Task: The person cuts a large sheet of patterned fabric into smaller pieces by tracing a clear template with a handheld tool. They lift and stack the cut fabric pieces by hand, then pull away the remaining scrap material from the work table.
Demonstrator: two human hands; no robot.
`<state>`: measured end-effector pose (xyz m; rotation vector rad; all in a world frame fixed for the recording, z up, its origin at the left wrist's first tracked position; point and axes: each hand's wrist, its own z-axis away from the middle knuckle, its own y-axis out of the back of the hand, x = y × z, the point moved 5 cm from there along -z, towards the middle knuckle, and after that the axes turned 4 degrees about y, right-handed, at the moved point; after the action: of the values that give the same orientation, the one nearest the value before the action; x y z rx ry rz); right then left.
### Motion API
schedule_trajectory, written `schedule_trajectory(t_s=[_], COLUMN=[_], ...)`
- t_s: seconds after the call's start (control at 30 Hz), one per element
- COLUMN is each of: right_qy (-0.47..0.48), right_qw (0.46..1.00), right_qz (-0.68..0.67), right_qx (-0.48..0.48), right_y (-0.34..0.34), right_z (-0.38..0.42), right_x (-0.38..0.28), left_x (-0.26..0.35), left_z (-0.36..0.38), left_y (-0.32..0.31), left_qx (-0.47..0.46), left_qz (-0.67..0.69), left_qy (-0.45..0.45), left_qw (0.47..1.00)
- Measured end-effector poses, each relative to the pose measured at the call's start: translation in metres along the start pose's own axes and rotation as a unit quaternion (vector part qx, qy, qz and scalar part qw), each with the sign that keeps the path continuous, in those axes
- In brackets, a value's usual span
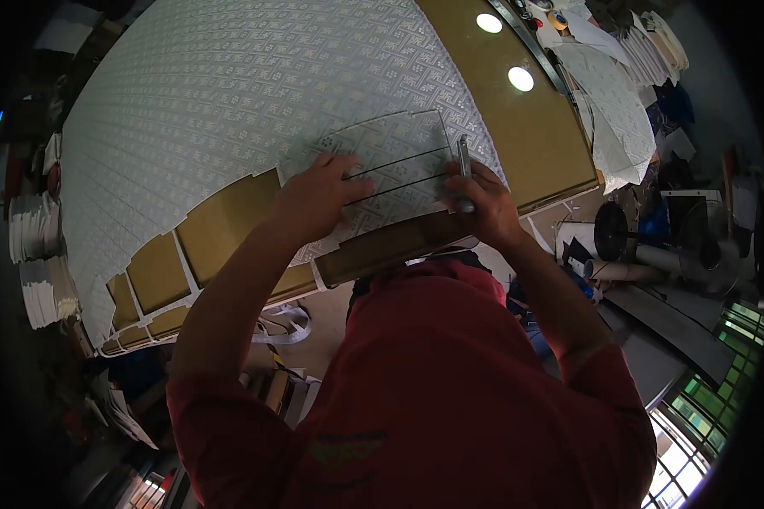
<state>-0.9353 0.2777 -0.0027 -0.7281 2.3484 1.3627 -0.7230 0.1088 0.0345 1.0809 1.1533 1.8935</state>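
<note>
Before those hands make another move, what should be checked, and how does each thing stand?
1. Metal tool held in the right hand: ok.
2. Left hand apart from the tool: ok.
3. Small patterned piece between the hands, over the larger patterned sheet: ok.
4. Left hand pressing the piece down firmly: cannot tell, it is blurred.
5. Any blade on the tool out or tucked in: cannot tell, too small to see.

Dark red short-sleeved shirt (475, 365), small greenish print with dark outline; bare hands (314, 199).
</note>
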Motion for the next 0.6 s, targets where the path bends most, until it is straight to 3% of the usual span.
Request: schedule_trajectory(t_s=[0.17,0.33,0.43,0.6], right_qy=[-0.001,0.003,0.004,-0.007], right_qw=[1.000,1.000,1.000,0.999], right_qz=[0.008,0.007,0.011,0.026], right_qx=[0.000,0.006,-0.008,-0.020], right_y=[0.000,0.000,0.000,-0.001], right_z=[0.000,0.000,-0.001,0.000], right_x=[-0.001,0.000,-0.001,-0.001], left_x=[-0.018,-0.033,-0.021,-0.028], left_z=[0.024,0.079,0.097,0.099], left_y=[-0.016,-0.046,-0.054,-0.065], left_qx=[0.065,0.227,0.289,0.317], left_qz=[0.056,0.084,0.092,0.088], left_qy=[0.009,0.112,0.111,0.109], left_qw=[0.996,0.964,0.947,0.938])
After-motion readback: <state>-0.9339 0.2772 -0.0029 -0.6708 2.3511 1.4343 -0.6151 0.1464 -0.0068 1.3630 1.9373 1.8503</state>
